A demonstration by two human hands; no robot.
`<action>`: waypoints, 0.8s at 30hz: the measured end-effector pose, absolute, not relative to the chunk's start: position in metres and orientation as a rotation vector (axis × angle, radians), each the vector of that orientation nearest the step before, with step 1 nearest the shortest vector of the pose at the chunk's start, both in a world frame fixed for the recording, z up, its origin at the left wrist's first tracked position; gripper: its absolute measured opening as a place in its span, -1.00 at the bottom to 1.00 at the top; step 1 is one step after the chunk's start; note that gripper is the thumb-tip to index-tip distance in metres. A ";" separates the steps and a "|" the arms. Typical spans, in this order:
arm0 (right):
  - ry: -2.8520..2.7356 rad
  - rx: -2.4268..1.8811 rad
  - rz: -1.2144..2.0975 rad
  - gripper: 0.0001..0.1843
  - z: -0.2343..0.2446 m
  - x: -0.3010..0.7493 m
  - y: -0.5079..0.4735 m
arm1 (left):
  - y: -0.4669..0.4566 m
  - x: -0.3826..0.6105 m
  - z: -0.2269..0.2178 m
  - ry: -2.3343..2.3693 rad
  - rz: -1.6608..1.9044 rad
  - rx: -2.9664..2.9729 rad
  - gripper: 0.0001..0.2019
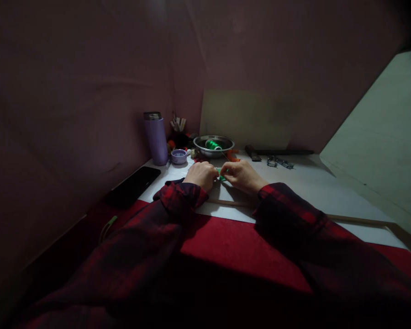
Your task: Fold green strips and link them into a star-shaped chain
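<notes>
My left hand (202, 175) is closed over the white tabletop, its fingers curled around one side of a small green piece (222, 174). Opposite it, my right hand (242, 176) pinches with thumb and forefinger at the piece's other side. What exactly lies between the right fingertips is too small to make out. Just behind both hands a spool of green thread (212, 145) lies on its side in a shallow metal bowl (198, 145). A thin line runs from near the spool toward my right hand.
A purple tumbler (156, 139), a small lilac container (179, 157) and a black phone (137, 183) are at the left. A hammer (253, 153) and metal pieces (280, 162) lie back right. A wooden strip (356, 220) runs along the front near the red cloth (226, 242).
</notes>
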State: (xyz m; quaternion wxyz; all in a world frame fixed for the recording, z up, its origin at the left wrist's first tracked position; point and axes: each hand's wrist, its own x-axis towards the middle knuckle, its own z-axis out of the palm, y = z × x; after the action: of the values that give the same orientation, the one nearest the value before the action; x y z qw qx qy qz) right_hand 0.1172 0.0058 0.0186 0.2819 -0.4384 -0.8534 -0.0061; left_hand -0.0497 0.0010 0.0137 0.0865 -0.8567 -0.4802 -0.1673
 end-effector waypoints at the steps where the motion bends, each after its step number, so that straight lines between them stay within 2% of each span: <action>1: -2.283 -1.159 -0.007 -0.84 0.018 0.118 0.005 | -0.002 -0.049 0.015 -1.441 -0.470 -2.539 -0.74; 9: -2.298 -1.041 0.049 -0.84 0.018 0.125 0.004 | -0.027 -0.036 0.018 -1.175 -0.186 -2.458 -0.73; 14: -2.438 -1.043 0.009 -0.82 0.020 0.135 -0.001 | -0.026 -0.026 0.013 -0.999 -0.161 -2.453 -0.69; 18: -2.507 -1.131 -0.078 -0.79 0.018 0.145 -0.005 | -0.022 -0.025 0.014 -0.921 -0.158 -2.533 -0.73; 21: -2.514 -1.201 -0.032 -0.78 0.017 0.152 -0.008 | -0.019 -0.030 0.014 -1.058 -0.317 -2.625 -0.79; 24: -2.467 -1.207 0.068 -0.79 0.018 0.156 -0.011 | -0.013 -0.039 0.010 -1.399 -0.797 -2.584 -0.78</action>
State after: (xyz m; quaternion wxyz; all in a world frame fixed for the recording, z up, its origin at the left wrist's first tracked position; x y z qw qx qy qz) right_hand 0.1564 -0.0108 0.0184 0.1960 -0.4310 -0.8805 0.0241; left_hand -0.0387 -0.0125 0.0100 0.0485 -0.8477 -0.4590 -0.2615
